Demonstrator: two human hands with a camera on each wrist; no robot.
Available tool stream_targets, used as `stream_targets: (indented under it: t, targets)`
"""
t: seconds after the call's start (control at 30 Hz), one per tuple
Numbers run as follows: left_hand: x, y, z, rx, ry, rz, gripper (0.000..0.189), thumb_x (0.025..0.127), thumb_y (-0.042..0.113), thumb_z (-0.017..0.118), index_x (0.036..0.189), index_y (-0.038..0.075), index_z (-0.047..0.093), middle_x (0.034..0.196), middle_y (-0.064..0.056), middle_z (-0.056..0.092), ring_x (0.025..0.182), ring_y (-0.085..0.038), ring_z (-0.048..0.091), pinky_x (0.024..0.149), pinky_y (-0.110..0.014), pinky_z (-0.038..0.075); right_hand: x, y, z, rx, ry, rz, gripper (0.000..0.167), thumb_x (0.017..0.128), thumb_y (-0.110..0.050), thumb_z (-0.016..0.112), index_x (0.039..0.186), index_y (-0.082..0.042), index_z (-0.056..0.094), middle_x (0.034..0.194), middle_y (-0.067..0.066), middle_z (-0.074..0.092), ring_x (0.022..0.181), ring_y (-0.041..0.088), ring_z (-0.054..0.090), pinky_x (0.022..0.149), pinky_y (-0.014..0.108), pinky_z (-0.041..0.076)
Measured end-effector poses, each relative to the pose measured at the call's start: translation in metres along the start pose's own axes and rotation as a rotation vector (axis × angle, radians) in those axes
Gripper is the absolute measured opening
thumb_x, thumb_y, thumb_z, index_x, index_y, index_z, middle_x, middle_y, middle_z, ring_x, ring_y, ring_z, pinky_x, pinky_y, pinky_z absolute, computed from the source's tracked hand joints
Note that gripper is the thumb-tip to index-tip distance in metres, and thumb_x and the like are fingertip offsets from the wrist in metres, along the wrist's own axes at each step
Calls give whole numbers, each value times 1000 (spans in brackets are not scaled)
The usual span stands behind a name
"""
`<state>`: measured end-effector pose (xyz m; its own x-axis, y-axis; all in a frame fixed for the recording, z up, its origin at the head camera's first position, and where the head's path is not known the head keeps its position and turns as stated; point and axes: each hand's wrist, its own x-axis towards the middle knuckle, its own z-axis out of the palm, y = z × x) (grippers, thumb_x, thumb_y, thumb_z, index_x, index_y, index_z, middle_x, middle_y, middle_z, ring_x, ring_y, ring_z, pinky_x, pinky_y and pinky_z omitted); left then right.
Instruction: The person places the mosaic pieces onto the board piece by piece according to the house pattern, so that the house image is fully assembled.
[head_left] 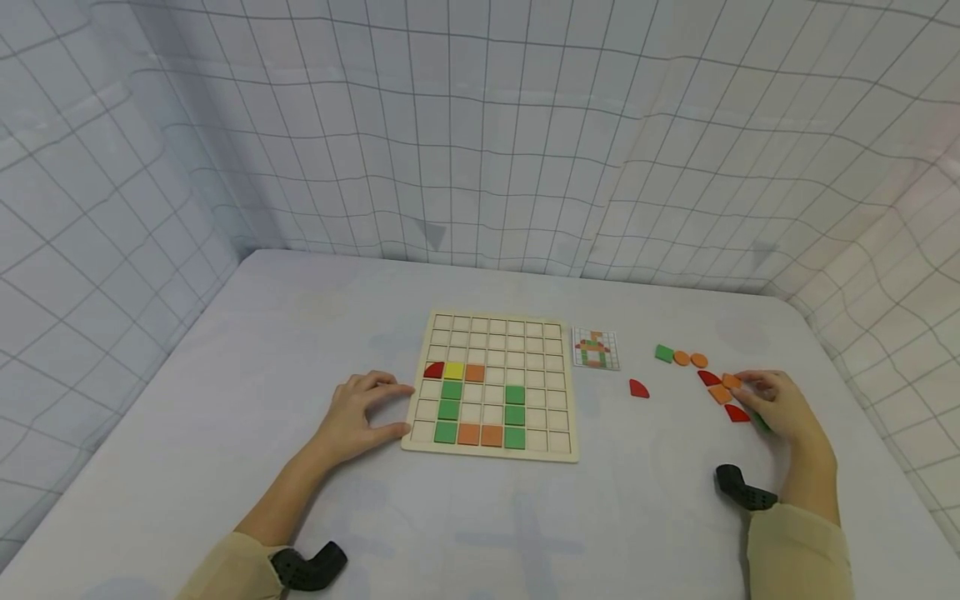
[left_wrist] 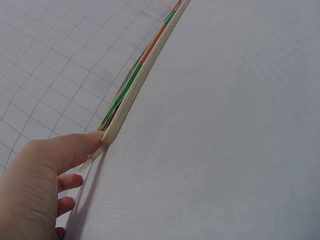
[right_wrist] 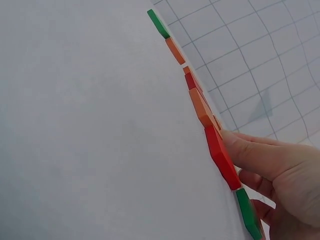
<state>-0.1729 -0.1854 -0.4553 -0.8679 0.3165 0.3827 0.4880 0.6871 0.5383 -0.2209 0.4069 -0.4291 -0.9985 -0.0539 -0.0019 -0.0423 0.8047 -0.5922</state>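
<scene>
left hand (head_left: 367,421), spread loosely, touched the left edge of the board (head_left: 534,362), perhaps steadying it; right hand (head_left: 785,407) pinched an orange tile (head_left: 730,381).

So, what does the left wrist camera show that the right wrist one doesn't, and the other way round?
Only the left wrist view shows the left hand at a corner of the pale board, which is seen nearly edge-on with coloured tiles along it.

Only the right wrist view shows the right hand beside the loose pieces: green, red and orange among them.

Both share the white tabletop and the grid-lined backdrop beyond it.
</scene>
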Motion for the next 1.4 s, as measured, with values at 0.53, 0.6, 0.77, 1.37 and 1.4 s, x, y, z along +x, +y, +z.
stream_targets:
  t: [0.53,0.6,0.77,1.37,1.4]
  targets:
    - [0,0,-1,-4,4,-2,44,67,27,77,108,14,67,106,-6,55,96,-28,46,78,-46,29,11,-39,3,29,85,-29,46,93,-34,52,124,-1,48,124,21,42,108,35,37,80,48,31]
    - [0,0,-1,-3,1,-4,44,68,27,77,108,14,67,106,-6,55,96,-28,46,78,-45,29,15,-48,6,44,93,-35,45,92,-34,53,124,-2,48,124,20,42,108,34,37,81,48,31]
    - [0,1,-1,-3,-4,-5,44,68,28,77,108,14,67,106,-6,55,96,-28,46,77,-45,29,25,-71,16,63,91,-122,42,92,-29,56,121,1,50,120,21,45,105,33,41,84,47,31]
    - [0,1,-1,9,-15,-29,44,68,29,77,109,14,67,106,-6,55,97,-27,45,79,-46,29,44,-155,81,123,-47,-290,38,86,-23,64,118,-4,53,115,12,50,102,29,45,80,47,39]
    - [0,1,-1,10,-16,-31,44,68,29,78,109,14,67,106,-6,55,97,-27,45,79,-46,29,45,-159,84,140,-64,-306,38,86,-20,64,118,-3,53,115,14,50,102,30,45,82,47,38]
